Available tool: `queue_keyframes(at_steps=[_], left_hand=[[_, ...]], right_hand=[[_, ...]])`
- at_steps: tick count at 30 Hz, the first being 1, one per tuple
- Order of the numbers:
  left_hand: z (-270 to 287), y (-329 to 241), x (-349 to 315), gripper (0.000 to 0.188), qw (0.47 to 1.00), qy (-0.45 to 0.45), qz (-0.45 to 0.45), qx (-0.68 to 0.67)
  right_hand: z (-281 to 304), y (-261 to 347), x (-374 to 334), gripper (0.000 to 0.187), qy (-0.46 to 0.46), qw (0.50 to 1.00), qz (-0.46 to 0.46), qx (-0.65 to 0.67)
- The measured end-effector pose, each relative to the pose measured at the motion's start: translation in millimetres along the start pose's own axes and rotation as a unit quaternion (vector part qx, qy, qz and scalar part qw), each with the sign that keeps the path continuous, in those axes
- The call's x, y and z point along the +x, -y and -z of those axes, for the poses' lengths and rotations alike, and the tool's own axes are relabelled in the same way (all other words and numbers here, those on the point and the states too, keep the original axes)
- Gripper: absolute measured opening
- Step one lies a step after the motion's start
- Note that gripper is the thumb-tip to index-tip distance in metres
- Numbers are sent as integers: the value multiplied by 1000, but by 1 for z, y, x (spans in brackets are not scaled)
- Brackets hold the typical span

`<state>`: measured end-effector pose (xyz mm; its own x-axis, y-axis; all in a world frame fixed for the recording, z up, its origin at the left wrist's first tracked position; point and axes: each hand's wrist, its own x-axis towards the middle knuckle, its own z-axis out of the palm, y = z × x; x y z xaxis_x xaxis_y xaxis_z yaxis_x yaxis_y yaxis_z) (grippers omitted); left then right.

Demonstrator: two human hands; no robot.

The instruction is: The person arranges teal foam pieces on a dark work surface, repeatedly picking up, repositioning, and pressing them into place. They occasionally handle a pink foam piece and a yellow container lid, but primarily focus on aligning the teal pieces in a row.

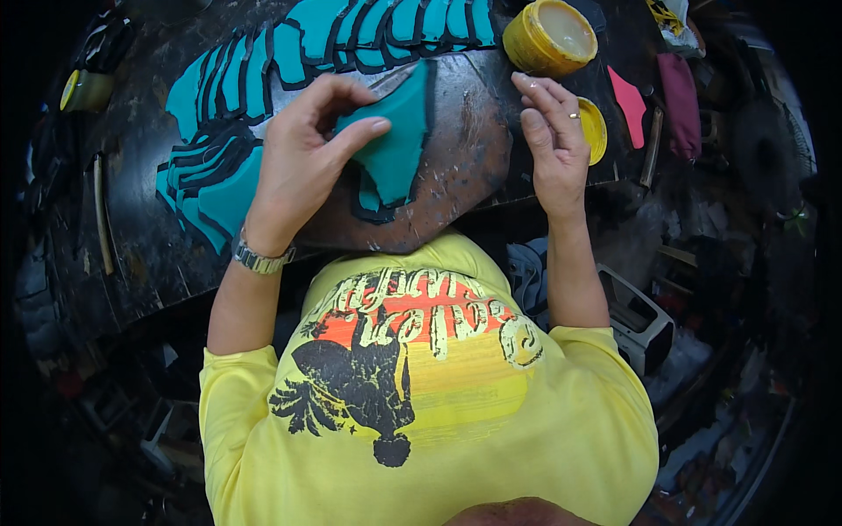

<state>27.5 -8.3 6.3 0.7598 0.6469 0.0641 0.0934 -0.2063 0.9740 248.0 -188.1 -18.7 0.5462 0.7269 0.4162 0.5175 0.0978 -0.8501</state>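
Note:
My left hand [303,162], with a metal watch on the wrist, is closed on a teal shoe-upper piece [399,145] with black edging. Its thumb lies on top of the teal face, over a brown worn board [465,180]. To the right, my right hand [559,153] is raised with thumb and fingers apart, and I see nothing held in it. A whitish smear shows at its fingertips. Just beyond that hand stands an open yellow tub [532,44] of pale, creamy stuff, probably glue. A yellow lid [595,131] lies partly hidden behind the same hand.
Overlapping rows of teal pieces [285,53] cover the far side of the dark table [140,219]. Another teal stack [228,188] sits by my left wrist. Farther right are a pink piece [628,105] and a maroon roll [680,105]. A stick [103,215] lies at left.

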Motion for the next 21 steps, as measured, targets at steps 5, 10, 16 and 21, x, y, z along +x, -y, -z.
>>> queue_keyframes(at_steps=[5,10,16,21], left_hand=[[-34,-1,26,30,976,59,-63,201],[-39,4,29,30,952,88,-55,288],[-40,12,28,28,953,67,-102,278],[-41,16,28,28,955,65,-107,269]], right_hand=[[-5,-16,6,32,63,991,48,-104],[-11,-26,2,40,149,962,31,-228],[-10,-29,-2,43,180,939,3,-295],[5,-15,-22,40,222,917,80,-322]])
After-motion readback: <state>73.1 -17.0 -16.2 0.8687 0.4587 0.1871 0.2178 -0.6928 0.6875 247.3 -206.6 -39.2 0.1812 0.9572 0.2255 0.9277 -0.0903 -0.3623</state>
